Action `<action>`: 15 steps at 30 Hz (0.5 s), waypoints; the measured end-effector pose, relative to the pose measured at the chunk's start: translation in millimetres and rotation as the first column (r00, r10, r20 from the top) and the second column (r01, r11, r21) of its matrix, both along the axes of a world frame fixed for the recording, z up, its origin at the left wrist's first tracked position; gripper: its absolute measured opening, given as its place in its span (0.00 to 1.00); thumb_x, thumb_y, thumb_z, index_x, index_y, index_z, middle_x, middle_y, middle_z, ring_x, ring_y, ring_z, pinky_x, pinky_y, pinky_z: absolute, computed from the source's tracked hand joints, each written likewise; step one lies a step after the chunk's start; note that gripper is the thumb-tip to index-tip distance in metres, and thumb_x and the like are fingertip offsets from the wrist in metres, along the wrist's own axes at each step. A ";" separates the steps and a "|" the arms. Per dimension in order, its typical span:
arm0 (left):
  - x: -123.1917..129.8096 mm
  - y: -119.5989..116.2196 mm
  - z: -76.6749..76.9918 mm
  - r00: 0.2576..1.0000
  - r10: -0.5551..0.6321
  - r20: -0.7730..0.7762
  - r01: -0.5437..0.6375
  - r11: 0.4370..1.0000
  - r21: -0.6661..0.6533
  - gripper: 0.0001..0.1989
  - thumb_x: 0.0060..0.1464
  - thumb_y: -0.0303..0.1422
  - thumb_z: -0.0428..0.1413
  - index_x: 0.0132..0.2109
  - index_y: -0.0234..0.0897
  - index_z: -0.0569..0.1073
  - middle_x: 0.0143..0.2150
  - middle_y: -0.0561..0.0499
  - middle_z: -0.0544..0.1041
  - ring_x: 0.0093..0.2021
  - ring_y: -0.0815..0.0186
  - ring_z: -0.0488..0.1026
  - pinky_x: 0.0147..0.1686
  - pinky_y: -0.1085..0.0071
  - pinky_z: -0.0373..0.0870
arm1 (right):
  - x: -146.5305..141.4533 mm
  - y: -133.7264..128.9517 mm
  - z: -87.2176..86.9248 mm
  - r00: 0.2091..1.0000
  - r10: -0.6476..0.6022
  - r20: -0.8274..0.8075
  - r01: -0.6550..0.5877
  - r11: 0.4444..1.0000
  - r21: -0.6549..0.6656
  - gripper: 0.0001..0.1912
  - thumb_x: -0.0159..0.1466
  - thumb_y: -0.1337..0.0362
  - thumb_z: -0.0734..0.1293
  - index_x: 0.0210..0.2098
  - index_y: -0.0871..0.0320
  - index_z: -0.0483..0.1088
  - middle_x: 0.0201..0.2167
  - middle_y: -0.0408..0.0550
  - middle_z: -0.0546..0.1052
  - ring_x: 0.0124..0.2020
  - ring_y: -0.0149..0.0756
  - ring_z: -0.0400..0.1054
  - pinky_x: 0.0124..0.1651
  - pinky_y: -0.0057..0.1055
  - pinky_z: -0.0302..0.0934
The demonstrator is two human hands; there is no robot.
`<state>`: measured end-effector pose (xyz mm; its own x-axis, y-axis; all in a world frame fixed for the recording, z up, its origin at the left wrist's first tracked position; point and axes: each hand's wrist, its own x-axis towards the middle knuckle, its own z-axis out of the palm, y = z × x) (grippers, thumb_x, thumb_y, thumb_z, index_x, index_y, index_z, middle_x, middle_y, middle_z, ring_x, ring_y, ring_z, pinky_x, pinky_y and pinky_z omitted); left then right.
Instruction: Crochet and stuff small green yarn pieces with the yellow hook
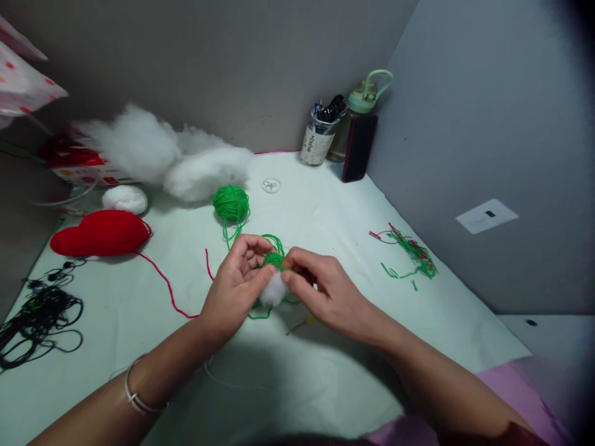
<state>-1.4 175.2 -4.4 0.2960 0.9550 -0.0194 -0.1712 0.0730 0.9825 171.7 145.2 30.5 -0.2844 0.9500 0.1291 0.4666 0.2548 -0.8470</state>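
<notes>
Black cord (39,325): loose tangle at the left edge of the pale table cover (334,214).
Red yarn (102,233): elongated skein near the black cord; one strand trails right toward the left hand (238,279).
Box (90,172): red and white, behind the red yarn, partly covered by fibre.
White yarn (124,199): small ball, just behind the red skein.
White fibre (139,144): large fluffy heap along the back wall.
Bracelet (131,387): thin band around the left wrist.
Green yarn (231,203): wound ball beyond the left hand, loose strands running toward the hands.
Left hand: fingers curled, thumb closed toward them, holding the left side of the green piece.
Green piece (273,259): small, at centre between both hands, above the table cover; loops of green strand lie around and beneath it.
White tuft (273,291): soft wad against the near side of the green piece, between the two thumbs.
Clear disc (271,185): flat, right of the green ball, ring-like shapes on it.
Right hand (321,285): thumb and forefinger brought together in a pinch on the right edge of the green piece; remaining fingers folded.
Yellow-ended tool (310,319): thin dark shaft, lying below the right hand.
Jar (316,147): labelled, holding pens, beside a green-lidded bottle (364,97).
Dark slab (359,148): phone-like, upright before the bottle.
Yarn scraps (417,253): green and red, near the right wall.
</notes>
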 end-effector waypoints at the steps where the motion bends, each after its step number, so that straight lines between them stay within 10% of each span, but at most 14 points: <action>1: 0.4 -0.2 0.2 1.000 0.016 -0.008 -0.016 1.000 0.000 0.12 0.55 0.30 0.64 0.44 0.39 0.70 0.40 0.53 0.75 0.38 0.69 0.73 0.35 0.74 0.69 | -1.0 -1.7 1.2 0.999 0.044 0.024 -0.045 0.998 0.034 0.08 0.67 0.71 0.61 0.30 0.56 0.62 0.24 0.37 0.62 0.26 0.27 0.55 0.33 0.28 0.50; 5: -0.3 -2.3 0.1 0.998 0.000 -0.060 -0.004 0.997 -0.073 0.09 0.55 0.33 0.62 0.39 0.39 0.69 0.29 0.58 0.69 0.24 0.73 0.63 0.23 0.75 0.59 | -4.0 -3.1 -2.9 0.989 0.124 0.085 -0.135 0.982 0.133 0.08 0.63 0.74 0.62 0.32 0.55 0.61 0.26 0.37 0.62 0.28 0.28 0.56 0.36 0.29 0.52; 15: -2.9 -2.2 3.0 0.996 -0.066 0.054 0.075 0.981 -0.180 0.09 0.61 0.39 0.61 0.43 0.39 0.72 0.31 0.56 0.71 0.27 0.72 0.65 0.27 0.75 0.61 | 1.3 7.0 -12.3 0.988 -0.156 -0.016 0.156 0.988 0.008 0.12 0.61 0.70 0.66 0.24 0.55 0.60 0.20 0.35 0.58 0.23 0.25 0.50 0.27 0.27 0.44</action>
